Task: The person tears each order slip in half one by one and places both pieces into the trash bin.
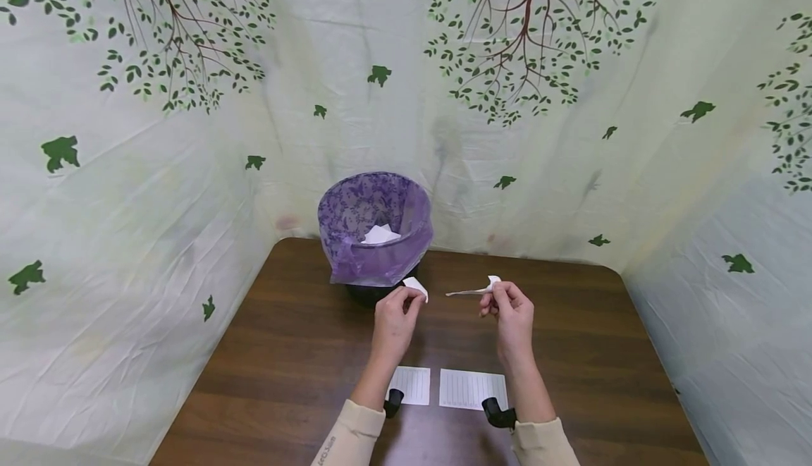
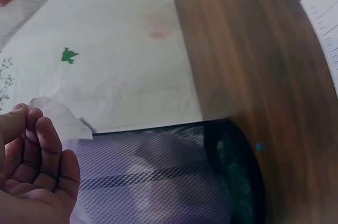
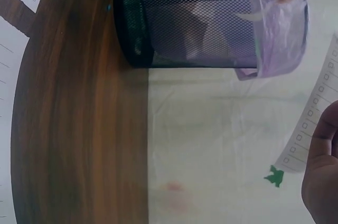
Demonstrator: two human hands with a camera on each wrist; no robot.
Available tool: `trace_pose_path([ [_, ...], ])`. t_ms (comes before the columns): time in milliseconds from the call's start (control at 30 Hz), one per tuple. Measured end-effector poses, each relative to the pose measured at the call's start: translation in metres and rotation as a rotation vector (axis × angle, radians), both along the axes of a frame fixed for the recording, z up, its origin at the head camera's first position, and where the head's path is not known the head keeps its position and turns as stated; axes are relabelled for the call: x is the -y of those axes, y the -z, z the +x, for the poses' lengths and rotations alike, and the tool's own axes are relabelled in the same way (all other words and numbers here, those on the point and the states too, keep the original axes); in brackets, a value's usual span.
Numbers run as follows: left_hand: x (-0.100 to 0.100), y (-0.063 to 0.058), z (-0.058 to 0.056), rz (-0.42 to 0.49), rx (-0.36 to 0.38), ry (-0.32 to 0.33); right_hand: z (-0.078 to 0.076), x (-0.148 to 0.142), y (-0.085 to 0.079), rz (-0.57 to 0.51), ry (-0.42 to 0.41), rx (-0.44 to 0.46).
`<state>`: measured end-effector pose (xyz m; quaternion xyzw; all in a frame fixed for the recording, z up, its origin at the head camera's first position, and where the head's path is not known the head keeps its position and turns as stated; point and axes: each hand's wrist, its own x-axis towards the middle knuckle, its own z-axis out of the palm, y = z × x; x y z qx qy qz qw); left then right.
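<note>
Nearest, 2 white lined paper sheets (image 1: 471, 387) lie flat on the dark brown wooden surface (image 1: 590, 353). Beyond them, the left hand's grip (image 1: 395, 319) pinches 1 small white paper piece (image 1: 416, 287); the right hand's grip (image 1: 515, 312) pinches 1 curled white paper strip (image 1: 493, 283). Both look light, limp and easily torn; thumb and fingertips at an edge should suffice. Farther stands 1 round black mesh bin (image 1: 364, 295) with 1 purple floral plastic liner (image 1: 371, 267), holding white paper scraps (image 1: 380, 235), too overlapped to count.
</note>
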<state>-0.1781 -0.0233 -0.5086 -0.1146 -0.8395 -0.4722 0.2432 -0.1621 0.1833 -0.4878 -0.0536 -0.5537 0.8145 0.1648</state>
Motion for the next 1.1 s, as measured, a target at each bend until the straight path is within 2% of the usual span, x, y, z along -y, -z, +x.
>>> trace_pose_path([
  [267, 0.006, -0.03, 0.009, 0.028, -0.091, 0.025, -0.001, 0.007, -0.006, 0.005, -0.022, -0.017],
  [500, 0.016, -0.052, 0.01, 0.023, -0.172, 0.008, -0.009, 0.015, -0.024, 0.029, -0.047, -0.065],
  [733, 0.033, -0.066, 0.004, 0.018, -0.248, -0.021, -0.024, 0.03, -0.048, 0.03, -0.086, -0.15],
  [1100, 0.061, -0.087, -0.012, 0.015, -0.26, -0.077, -0.061, 0.069, -0.081, 0.051, -0.177, -0.27],
])
